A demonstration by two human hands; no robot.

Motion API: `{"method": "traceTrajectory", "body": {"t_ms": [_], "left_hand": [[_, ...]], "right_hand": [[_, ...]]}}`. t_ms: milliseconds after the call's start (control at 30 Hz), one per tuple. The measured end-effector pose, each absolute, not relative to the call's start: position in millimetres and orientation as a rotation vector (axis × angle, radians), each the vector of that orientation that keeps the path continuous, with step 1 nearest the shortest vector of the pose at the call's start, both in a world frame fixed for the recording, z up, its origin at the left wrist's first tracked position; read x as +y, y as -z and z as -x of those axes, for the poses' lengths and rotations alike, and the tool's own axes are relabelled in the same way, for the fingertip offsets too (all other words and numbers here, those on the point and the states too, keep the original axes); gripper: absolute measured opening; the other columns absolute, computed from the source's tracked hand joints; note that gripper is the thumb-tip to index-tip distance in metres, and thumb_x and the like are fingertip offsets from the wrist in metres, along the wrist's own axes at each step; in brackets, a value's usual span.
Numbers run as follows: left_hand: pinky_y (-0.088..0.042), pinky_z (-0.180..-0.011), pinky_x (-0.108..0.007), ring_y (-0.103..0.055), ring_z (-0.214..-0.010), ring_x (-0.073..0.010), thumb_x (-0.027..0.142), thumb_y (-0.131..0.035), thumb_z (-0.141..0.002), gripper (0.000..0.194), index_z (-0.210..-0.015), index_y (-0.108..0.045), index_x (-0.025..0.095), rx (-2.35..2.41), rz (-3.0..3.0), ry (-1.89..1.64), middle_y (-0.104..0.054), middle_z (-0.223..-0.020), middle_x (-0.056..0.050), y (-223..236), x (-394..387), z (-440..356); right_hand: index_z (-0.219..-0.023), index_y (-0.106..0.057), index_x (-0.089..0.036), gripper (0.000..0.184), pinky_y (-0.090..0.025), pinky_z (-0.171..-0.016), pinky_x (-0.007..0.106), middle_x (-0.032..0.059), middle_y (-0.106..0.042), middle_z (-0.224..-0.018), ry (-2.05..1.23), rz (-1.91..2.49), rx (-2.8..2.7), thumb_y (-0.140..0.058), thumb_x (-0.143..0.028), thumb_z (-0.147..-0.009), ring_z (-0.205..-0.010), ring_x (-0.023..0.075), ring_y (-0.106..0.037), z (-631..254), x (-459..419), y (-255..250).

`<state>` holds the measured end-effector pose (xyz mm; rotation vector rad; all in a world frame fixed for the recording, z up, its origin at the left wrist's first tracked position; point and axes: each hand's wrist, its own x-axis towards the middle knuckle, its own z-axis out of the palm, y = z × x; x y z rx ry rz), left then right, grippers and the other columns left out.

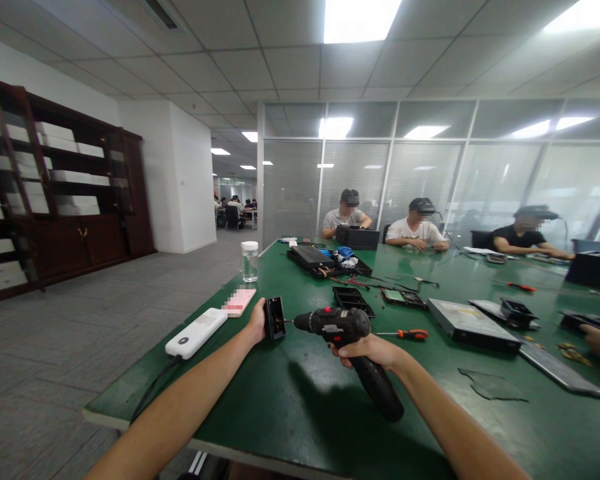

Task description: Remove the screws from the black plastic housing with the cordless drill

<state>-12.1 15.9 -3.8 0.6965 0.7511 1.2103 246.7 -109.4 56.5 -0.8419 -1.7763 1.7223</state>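
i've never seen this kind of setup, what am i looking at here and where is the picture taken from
There is no machine here: the two bare hands belong to a person wearing a camera on their head, and this single picture looks forward and down from it.

The left hand holds a small black open-fronted box upright. The right hand grips a black cordless drill with red accents, its bit pointing into or at the box's open side; which, I can't tell.

On the green tabletop lie a white power bank-like device, a pink phone-like slab, a clear jar with a white lid and an orange-and-black screwdriver.
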Motion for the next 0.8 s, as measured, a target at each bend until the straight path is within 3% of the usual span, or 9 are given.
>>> {"method": "traceTrajectory", "body": {"t_ms": [800], "left_hand": [[-0.041, -0.048, -0.032, -0.053, -0.052, -0.0195, 0.046, -0.032, -0.067, 0.038, -0.065, -0.05, 0.013, 0.746, -0.654, -1.213, -0.053, -0.055, -0.006, 1.3, 12.1, 11.1]], "right_hand": [[-0.086, -0.051, -0.009, 0.032, -0.035, -0.052, 0.022, 0.0026, -0.049, -0.066, -1.727, 0.833, -1.786, -0.058, -0.023, -0.059, -0.053, 0.008, -0.046, -247.1, -109.2, -56.4]]}}
